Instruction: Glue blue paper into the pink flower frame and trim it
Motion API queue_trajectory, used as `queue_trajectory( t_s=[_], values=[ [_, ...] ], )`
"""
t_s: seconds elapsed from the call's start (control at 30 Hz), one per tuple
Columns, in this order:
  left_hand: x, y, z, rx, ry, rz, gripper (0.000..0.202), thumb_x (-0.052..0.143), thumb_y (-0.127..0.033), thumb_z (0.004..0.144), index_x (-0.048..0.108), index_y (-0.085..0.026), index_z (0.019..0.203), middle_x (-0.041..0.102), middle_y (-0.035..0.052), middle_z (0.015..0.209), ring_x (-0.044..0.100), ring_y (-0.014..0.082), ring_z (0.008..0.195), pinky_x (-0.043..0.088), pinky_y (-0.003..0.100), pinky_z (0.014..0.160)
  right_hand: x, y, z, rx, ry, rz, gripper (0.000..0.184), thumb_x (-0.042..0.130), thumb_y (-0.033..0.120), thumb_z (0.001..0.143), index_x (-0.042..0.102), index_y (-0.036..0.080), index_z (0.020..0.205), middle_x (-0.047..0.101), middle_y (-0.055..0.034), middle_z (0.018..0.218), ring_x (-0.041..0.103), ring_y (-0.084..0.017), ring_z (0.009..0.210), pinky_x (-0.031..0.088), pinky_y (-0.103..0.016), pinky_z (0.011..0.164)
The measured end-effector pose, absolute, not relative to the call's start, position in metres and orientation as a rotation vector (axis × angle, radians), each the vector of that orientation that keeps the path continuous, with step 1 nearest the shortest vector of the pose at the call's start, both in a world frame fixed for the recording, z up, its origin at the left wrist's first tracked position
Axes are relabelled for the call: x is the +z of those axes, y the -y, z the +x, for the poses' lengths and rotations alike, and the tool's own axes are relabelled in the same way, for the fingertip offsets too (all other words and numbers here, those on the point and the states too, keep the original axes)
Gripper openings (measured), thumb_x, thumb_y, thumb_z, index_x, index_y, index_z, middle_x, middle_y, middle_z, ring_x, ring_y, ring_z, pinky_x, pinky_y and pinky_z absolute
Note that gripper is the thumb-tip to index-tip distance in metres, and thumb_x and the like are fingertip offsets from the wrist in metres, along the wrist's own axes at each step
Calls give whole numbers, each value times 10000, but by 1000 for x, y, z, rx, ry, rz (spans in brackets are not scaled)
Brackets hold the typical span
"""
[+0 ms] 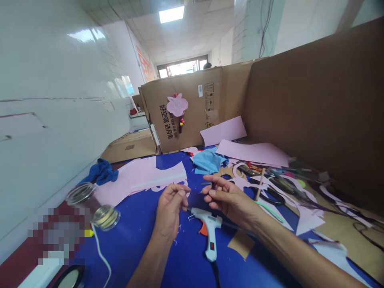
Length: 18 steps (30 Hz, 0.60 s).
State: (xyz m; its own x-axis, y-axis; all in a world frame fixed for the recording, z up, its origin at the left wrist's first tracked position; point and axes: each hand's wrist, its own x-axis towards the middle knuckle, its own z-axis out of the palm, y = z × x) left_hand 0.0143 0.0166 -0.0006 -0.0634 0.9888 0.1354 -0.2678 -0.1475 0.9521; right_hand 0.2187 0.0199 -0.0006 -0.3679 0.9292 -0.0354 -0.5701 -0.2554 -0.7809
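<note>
1. Mid-frame, the bare right hand [230,198] pinched a small dark piece [213,185], material unclear, probably light, best held by its edges.
2. The bare left hand [170,206] had thumb and forefinger together, contents unclear.

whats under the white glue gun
Blue tabletop shows around the white glue gun, with brown card to its right; whatever lies directly beneath is covered by its body.

Below our left hand [171,204] and right hand [226,196], a glue gun [211,230] lies on our worktop [129,242], a jar [105,217] to its left and paper cut-outs [309,220] to its right; farther back, a cloth [208,161] lies before a cardboard panel [193,132].
</note>
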Motion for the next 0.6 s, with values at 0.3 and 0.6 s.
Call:
queue_trajectory(
  t_s=[0.3,0.6],
  values=[
    [25,-3,4,1447,-782,1065,278,810,-366,720,592,-214,804,678,5,739,506,101,504,382,228,478,4,-12,216,1296,1309,-948,356,828,438,844,732,244,1126,750,-30,959,622,-112,593,492,-223,504],
    [13,-2,11,1342,-884,1492,143,821,-310,791,734,-197,773,616,30,818,567,152,751,465,245,660,-8,14,185,1572,1313,-792,508,908,420,760,636,248,1153,620,72,761,554,-85,496,467,-205,463]
  ],
)
